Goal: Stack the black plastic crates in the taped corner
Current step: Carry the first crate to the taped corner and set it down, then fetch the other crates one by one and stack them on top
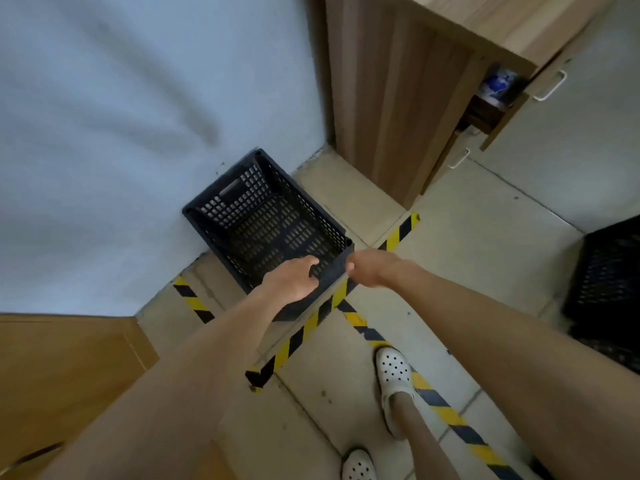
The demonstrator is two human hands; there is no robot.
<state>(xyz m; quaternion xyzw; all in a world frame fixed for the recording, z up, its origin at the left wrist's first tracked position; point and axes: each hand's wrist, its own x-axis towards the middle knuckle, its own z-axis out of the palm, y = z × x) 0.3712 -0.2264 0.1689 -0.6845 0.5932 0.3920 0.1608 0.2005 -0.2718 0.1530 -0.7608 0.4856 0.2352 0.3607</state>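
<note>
Two black perforated plastic crates are in sight: one open crate point(266, 223) against the pale wall, and a second crate point(609, 289) at the right edge, partly cut off. Two bare hands reach forward, the left hand point(294, 280) and the right hand point(372, 268). Two white perforated clogs point(393, 374) show below. Three yellow-and-black striped tape strips point(311, 323) cross the tiled floor.

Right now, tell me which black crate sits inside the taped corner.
The open-topped black crate against the wall, under both hands. The other black crate stands at the right edge, outside the striped tape.
</note>
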